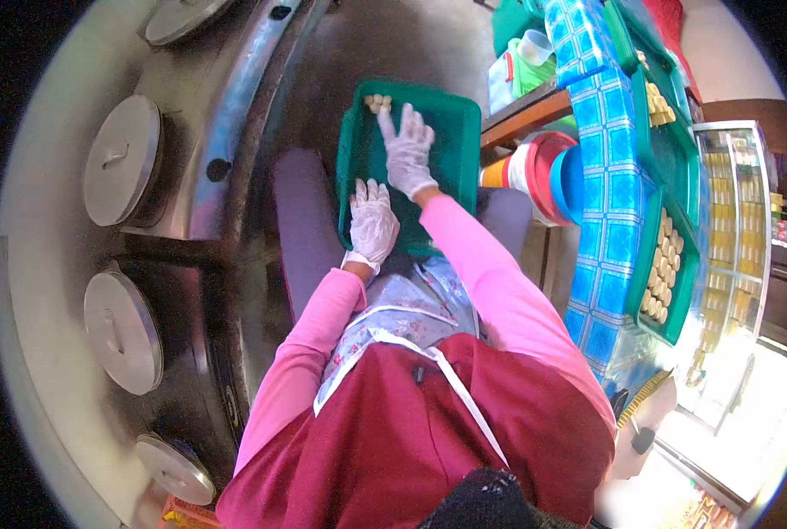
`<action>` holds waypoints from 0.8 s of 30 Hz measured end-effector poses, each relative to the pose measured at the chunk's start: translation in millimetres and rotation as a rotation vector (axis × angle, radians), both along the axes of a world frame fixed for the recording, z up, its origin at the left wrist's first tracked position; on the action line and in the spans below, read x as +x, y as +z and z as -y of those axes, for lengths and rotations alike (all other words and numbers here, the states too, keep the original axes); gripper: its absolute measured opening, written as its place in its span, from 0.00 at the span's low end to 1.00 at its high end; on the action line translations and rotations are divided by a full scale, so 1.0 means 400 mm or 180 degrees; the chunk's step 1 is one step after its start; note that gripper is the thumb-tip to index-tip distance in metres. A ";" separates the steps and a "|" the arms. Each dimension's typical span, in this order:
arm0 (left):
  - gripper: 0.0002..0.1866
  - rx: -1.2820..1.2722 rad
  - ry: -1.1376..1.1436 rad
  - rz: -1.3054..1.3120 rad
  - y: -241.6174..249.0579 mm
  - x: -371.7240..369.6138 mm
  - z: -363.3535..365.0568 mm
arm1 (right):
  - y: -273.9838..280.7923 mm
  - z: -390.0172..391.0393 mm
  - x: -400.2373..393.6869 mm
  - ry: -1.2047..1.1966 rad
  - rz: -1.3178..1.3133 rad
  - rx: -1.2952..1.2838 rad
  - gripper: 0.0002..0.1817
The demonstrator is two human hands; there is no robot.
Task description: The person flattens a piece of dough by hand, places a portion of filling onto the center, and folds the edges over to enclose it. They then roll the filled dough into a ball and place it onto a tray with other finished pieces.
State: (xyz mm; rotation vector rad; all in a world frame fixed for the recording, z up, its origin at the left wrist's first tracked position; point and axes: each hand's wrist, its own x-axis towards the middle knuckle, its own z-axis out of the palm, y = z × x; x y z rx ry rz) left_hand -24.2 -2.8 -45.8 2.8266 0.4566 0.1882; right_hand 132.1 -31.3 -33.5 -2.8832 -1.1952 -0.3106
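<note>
Two hands in thin, clear gloves work over a deep green tray (451,141), which rests across the person's lap at the upper centre of the frame. A small cluster of pale, rounded pieces (377,103) sits in the tray's upper left corner. The right hand (408,152) reaches in from the right, palm down, fingers spread apart; its leftmost finger ends right at the lower edge of the cluster, though whether it touches cannot be told. The other fingers point toward the tray's far wall, and nothing shows in their grasp. The left hand (374,222) lies lower, at the tray's left side, its fingers nearly straight and close together, well below the pieces; what may be under the palm is hidden.

At the right edge, a glass-fronted case (743,266) holds rows of yellowish packs (719,194); any print on them is too small and washed out to read. Beside it, a blue checked cloth (603,264) runs down the frame, and a second green tray (687,282) next to it carries rows of cream-coloured pieces (662,264). Round metal lids (123,160) line the left side.
</note>
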 end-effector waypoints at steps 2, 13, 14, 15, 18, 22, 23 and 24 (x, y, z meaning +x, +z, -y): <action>0.33 -0.0064 0.0000 0.0016 0.008 0.014 -0.009 | 0.041 0.049 -0.012 -0.0387 -0.0150 0.0513 0.45; 0.43 0.0082 -0.0481 -0.0065 0.043 0.100 -0.008 | 0.023 0.242 -0.108 -0.0269 -0.0348 -0.0203 0.33; 0.43 0.0026 -0.0612 0.0007 0.028 0.097 -0.006 | 0.022 0.244 -0.114 -0.0319 -0.0365 -0.0074 0.32; 0.44 -0.0049 -0.0753 0.0055 0.008 0.091 0.001 | 0.018 0.251 -0.109 -0.0373 -0.0396 0.0039 0.31; 0.45 0.0212 -0.0624 -0.0228 0.023 0.101 0.013 | 0.117 0.259 -0.042 -0.0297 -0.0586 0.0494 0.32; 0.44 0.0066 -0.0904 -0.0462 0.046 0.094 0.032 | 0.486 0.357 0.140 -0.0162 0.0823 0.1030 0.22; 0.43 0.0147 -0.0913 -0.0447 0.049 0.094 0.033 | 0.499 0.419 0.235 -0.0772 0.1441 0.0279 0.18; 0.43 0.0229 -0.0911 -0.0396 0.051 0.108 0.032 | 0.606 0.474 0.280 -0.0200 0.1540 0.2026 0.13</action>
